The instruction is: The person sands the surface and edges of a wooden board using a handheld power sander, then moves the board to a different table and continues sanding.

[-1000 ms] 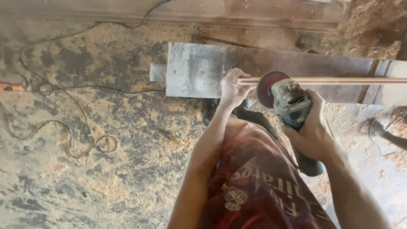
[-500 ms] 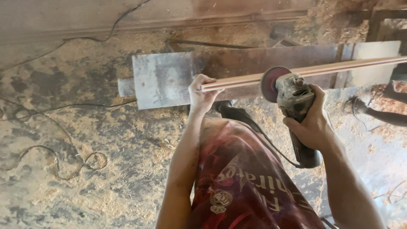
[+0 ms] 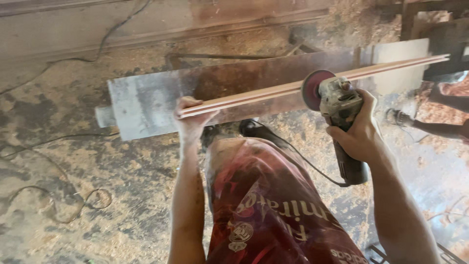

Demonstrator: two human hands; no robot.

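A: Grip, left hand (image 3: 191,116): fingers wrapped shut around the near end of a long, thin wooden strip (image 3: 273,91), left of frame centre. Grip, right hand (image 3: 359,132): fist wrapped tight around the body of an angle grinder (image 3: 342,110), right of centre.

B: And the strip's long axis?

A: It runs from the left hand at centre-left up to the upper right edge of the frame, rising slightly toward the right. The strip appears held in the air, above a long rust-stained metal plate (image 3: 146,100) that lies across the upper middle.

B: Where does the tool meet the wood?

A: The reddish sanding disc (image 3: 312,89) stands against the strip's near side, just beyond the midpoint of its visible length. From the left grip the disc lies to the right along the strip, well apart from it; the right hand is the nearer one to the contact point, just below it.

B: Surroundings?

A: A black power cord (image 3: 298,159) trails from the grinder's tail across the person's red shirt (image 3: 273,210). Sawdust covers the floor (image 3: 73,161), where loose wire (image 3: 63,205) coils at lower left. Whether the disc is spinning cannot be told.
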